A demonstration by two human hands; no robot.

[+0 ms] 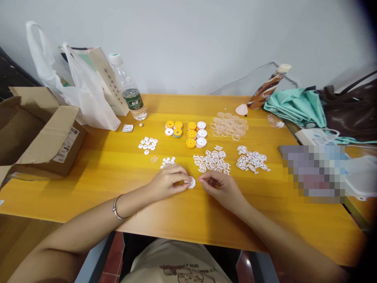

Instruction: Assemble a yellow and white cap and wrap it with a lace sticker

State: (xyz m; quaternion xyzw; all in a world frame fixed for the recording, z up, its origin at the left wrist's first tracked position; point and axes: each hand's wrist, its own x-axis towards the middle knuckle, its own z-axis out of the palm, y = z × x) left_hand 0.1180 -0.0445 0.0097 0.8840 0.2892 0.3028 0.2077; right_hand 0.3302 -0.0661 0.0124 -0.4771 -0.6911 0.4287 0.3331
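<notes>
My left hand (172,180) pinches a small round white plastic disc (192,182) at its left edge, low over the table. Just right of the disc, my right hand (219,186) has thumb and forefinger pressed together; whatever they hold, if anything, is too small to make out. Beyond my fingers lies a heap of white openwork plastic pieces (210,160). Small white caps (168,160) lie behind my left hand, partly covered by it. More white round pieces (148,144) are grouped farther left. Yellow and white discs (191,134) stand in stacks farther back.
Clear rings (230,125) and a second pile of white pieces (252,160) lie to the right. A water bottle (134,98), a plastic bag (85,86) and an open cardboard box (64,149) stand left. A brown-labelled bottle (266,90) and teal cloth (297,106) are at back right.
</notes>
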